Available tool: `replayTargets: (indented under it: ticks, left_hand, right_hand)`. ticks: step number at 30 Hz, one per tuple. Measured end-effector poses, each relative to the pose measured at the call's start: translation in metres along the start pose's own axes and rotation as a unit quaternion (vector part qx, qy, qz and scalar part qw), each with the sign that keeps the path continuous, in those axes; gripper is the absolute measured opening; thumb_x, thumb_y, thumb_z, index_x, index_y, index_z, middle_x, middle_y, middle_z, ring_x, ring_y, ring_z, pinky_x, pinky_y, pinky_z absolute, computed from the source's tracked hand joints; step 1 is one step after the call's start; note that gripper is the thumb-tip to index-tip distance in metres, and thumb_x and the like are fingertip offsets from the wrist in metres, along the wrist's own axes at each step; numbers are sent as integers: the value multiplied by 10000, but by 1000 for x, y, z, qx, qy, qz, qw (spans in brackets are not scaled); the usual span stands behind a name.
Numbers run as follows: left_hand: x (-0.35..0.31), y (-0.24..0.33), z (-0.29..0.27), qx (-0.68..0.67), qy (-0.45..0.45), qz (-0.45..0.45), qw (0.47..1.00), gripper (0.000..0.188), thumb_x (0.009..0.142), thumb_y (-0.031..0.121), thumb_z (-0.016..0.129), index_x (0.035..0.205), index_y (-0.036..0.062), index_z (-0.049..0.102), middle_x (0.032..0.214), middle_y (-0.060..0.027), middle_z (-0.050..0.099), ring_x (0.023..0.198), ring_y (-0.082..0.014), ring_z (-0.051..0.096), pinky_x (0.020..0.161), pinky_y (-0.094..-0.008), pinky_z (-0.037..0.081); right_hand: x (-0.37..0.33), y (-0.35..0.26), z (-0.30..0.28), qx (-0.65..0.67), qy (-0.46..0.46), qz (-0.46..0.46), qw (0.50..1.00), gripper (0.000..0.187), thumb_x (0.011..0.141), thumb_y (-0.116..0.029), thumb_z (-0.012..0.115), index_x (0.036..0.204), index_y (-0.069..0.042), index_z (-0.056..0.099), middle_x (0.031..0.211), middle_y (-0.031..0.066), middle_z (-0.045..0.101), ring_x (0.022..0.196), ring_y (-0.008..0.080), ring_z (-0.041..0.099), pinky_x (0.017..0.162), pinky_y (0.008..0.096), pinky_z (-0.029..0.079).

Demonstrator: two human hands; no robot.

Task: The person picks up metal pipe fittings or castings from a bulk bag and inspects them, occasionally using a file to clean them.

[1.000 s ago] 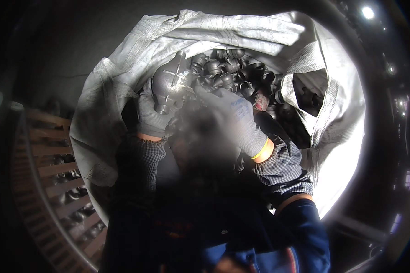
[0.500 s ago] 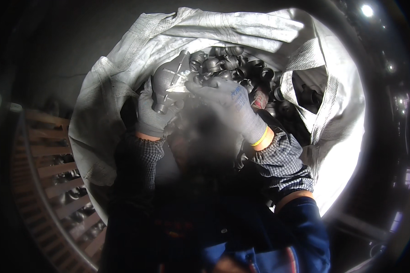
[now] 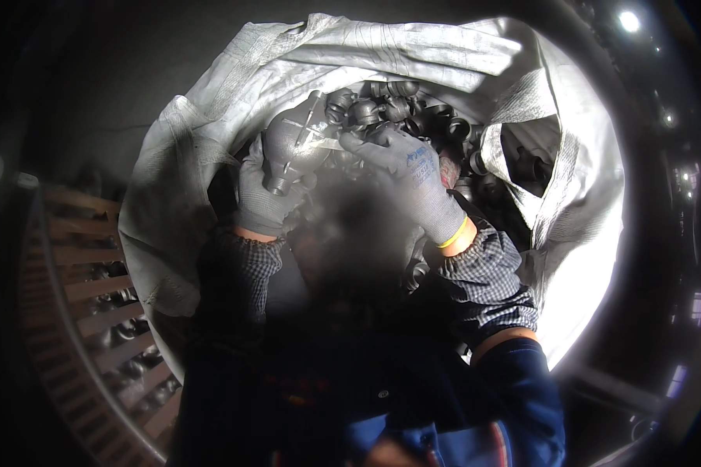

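Left hand [image 3: 269, 194] clenched around grey metal fitting [image 3: 292, 148] above white sack [image 3: 210, 156]. Right hand [image 3: 409, 175] fingers the fitting's top, grip unclear. Advice: support underneath, rotate slowly.

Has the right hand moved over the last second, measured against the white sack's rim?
Yes. The right hand has shifted left and up toward the far rim of the white sack, closing on the grey metal fitting in the left hand.

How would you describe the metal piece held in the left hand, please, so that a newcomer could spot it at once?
Find the big white woven sack, open at the top and filled with dark metal fittings. At its near left rim, the grey-gloved left hand lifts one grey metal piece. Unlike the small dark ring-shaped fittings, it is bulbous, larger, paler, with a short neck pointing down.
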State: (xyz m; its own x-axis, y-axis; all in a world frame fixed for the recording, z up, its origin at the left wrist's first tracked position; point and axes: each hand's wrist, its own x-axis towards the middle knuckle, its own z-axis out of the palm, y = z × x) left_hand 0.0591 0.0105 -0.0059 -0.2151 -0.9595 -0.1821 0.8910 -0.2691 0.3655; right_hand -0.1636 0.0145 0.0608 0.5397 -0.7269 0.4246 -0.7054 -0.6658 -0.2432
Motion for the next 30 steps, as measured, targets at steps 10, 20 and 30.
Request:
replayTargets:
  ticks: [10, 20, 30]
  left_hand:
    - [14, -1, -28, 278, 27, 155, 947, 347, 864, 100, 579, 1184, 1, 487, 1060, -128, 605, 913, -209, 626, 697, -367, 563]
    - [6, 1, 1, -26, 84, -7, 996, 429, 946, 411, 386, 1192, 85, 515, 1108, -123, 598, 961, -271, 607, 663, -440, 538]
    - [4, 1, 11, -19, 212, -8, 977, 401, 947, 393, 372, 1155, 96, 543, 1082, -112, 612, 916, -262, 614, 622, -422, 525]
  right_hand:
    - [-7, -17, 17, 222, 33, 121, 967, 387, 819, -74, 596, 1182, -203, 627, 788, 107, 582, 724, 285, 604, 639, 370, 490]
    - [-8, -27, 9, 19, 17, 61, 998, 530, 756, -68, 597, 1268, -199, 553, 779, 76, 526, 714, 259, 575, 604, 365, 474]
    - [-12, -22, 18, 137, 27, 53, 989, 483, 776, -61, 612, 1238, -200, 589, 756, 89, 528, 715, 258, 578, 616, 371, 479]
